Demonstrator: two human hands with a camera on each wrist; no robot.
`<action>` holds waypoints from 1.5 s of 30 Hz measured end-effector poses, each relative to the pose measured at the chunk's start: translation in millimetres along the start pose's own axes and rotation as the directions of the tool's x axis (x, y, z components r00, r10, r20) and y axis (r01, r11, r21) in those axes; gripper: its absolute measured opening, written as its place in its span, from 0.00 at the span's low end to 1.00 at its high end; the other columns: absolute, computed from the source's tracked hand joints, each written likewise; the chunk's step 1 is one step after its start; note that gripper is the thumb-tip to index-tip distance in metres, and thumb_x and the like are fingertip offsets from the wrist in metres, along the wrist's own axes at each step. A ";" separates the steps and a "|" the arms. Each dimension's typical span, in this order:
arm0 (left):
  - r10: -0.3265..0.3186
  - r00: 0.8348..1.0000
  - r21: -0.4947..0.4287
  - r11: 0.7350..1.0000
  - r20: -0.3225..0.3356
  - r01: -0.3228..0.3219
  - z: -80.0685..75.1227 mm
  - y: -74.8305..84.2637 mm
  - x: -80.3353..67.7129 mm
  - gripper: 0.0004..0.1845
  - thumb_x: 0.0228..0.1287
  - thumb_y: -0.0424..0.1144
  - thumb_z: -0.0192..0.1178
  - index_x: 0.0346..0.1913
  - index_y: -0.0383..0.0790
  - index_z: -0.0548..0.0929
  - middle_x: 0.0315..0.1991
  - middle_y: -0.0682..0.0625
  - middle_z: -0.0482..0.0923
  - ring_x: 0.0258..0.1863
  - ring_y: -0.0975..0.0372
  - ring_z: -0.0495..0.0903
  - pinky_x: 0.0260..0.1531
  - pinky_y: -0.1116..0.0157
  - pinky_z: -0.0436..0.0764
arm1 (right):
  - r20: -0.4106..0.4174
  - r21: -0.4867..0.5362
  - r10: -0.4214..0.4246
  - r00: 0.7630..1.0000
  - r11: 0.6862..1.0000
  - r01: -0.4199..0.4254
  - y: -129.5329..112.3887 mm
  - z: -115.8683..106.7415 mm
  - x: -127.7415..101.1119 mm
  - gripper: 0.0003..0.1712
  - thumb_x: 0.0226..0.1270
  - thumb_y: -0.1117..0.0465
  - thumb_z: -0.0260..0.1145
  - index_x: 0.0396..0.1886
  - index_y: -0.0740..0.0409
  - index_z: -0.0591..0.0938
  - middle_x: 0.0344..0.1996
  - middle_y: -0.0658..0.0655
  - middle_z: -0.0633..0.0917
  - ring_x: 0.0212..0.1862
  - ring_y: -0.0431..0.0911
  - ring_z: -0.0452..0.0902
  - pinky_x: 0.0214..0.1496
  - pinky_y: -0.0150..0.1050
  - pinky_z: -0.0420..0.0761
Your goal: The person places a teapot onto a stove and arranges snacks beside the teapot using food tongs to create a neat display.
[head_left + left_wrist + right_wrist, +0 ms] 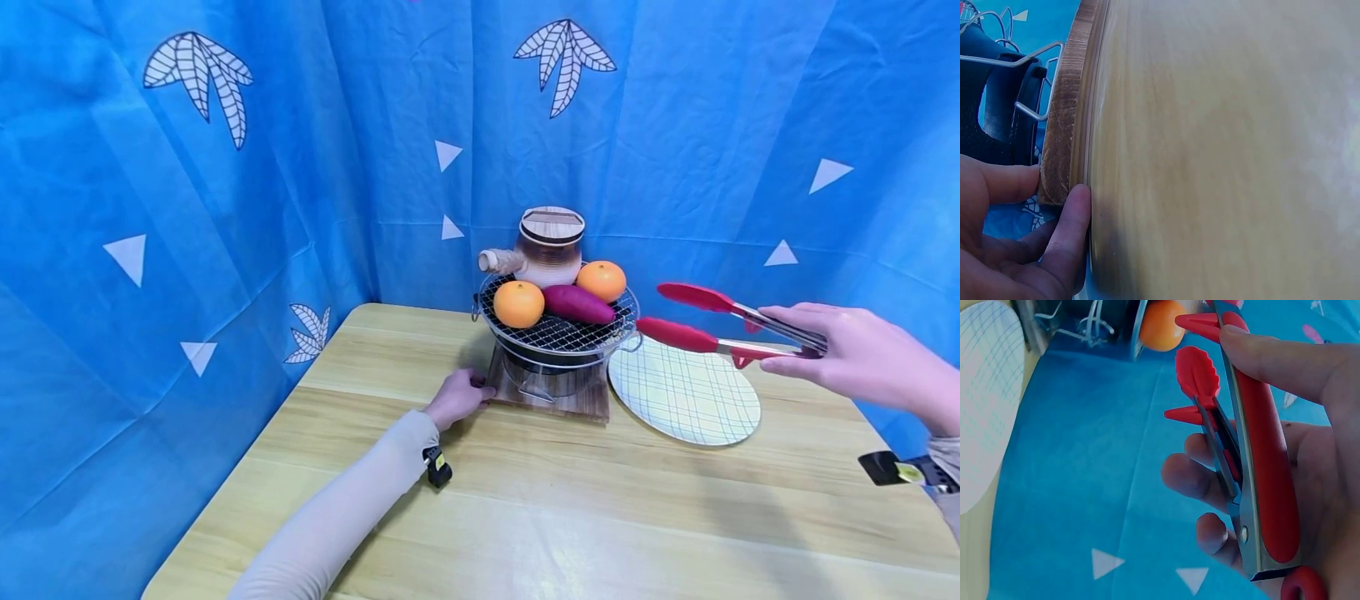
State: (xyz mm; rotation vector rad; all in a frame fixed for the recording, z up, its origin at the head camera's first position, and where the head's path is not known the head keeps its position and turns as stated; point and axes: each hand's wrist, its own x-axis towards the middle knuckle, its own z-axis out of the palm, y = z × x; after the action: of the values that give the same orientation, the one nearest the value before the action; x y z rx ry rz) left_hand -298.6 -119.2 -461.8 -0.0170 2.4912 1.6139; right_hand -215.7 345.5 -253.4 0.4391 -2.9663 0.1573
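Note:
My left hand (457, 397) grips the left front corner of a brown wooden board (592, 405). In the left wrist view its thumb (1013, 182) presses one face and a finger the other. On the board stands a round tabletop grill (551, 337) with a wire mesh. Two oranges (518, 305), a purple sweet potato (577, 304) and a brown-and-cream clay pot (550, 262) with a wooden lid rest on top. Right of the grill, my right hand (862, 354) holds metal tongs with red tips (678, 335) in the air, their arms spread and nothing between them.
Below the tongs, a pale checked plate (693, 404) lies on the light wooden table (525, 508), close to the board's right side. Blue curtains (420, 125) with white leaf and triangle prints hang behind and along the left. A wire handle (632, 342) sticks out from the grill.

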 end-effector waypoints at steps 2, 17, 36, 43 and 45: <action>0.001 1.000 0.004 1.000 -0.004 -0.001 -0.1 -0.5 0.1 0.21 0.67 0.35 0.65 0.57 0.26 0.76 0.54 0.35 0.80 0.39 0.54 0.88 0.46 0.60 0.87 | -0.004 0.006 0.010 1.000 1.000 -0.010 6.4 2.8 -2.5 0.50 0.60 0.38 0.73 0.71 0.66 0.70 0.58 0.79 0.75 0.45 0.62 0.75 0.25 0.39 0.76; -0.002 1.000 0.014 1.000 -0.008 0.002 -0.9 -2.0 0.6 0.21 0.68 0.36 0.64 0.58 0.27 0.75 0.56 0.35 0.79 0.39 0.55 0.88 0.49 0.58 0.86 | -0.042 0.028 0.041 0.998 0.999 -0.040 40.1 25.7 -8.0 0.48 0.55 0.43 0.78 0.65 0.71 0.74 0.46 0.75 0.80 0.47 0.63 0.64 0.27 0.39 0.72; -0.005 1.000 0.018 1.000 -0.005 0.005 1.0 0.5 -1.6 0.21 0.68 0.36 0.64 0.59 0.27 0.75 0.55 0.35 0.79 0.39 0.56 0.88 0.47 0.59 0.87 | 0.029 0.052 0.054 0.998 0.997 -0.055 74.0 56.6 -14.8 0.52 0.49 0.49 0.82 0.66 0.76 0.70 0.39 0.71 0.81 0.37 0.55 0.67 0.26 0.36 0.69; 0.001 1.000 0.006 1.000 -0.004 -0.001 0.9 0.4 0.0 0.21 0.68 0.35 0.64 0.58 0.27 0.76 0.54 0.35 0.80 0.39 0.55 0.88 0.45 0.61 0.88 | 0.093 0.110 0.082 0.992 0.990 -0.092 87.7 69.4 -18.3 0.56 0.51 0.47 0.81 0.69 0.77 0.65 0.35 0.67 0.80 0.33 0.52 0.69 0.24 0.37 0.70; 0.001 1.000 0.005 1.000 -0.006 -0.001 0.7 0.2 -0.2 0.21 0.68 0.35 0.64 0.58 0.26 0.75 0.55 0.35 0.79 0.39 0.55 0.88 0.45 0.61 0.88 | 0.101 0.115 0.083 0.991 0.989 -0.095 92.4 74.0 -19.4 0.58 0.51 0.45 0.80 0.70 0.76 0.64 0.34 0.65 0.79 0.32 0.51 0.69 0.24 0.36 0.69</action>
State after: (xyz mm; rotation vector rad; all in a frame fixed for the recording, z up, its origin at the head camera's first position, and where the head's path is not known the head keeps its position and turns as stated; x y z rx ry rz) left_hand -298.3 -118.5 -462.0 -0.0200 2.5004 1.6104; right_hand -233.6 429.8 -336.9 0.3366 -3.0839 0.3341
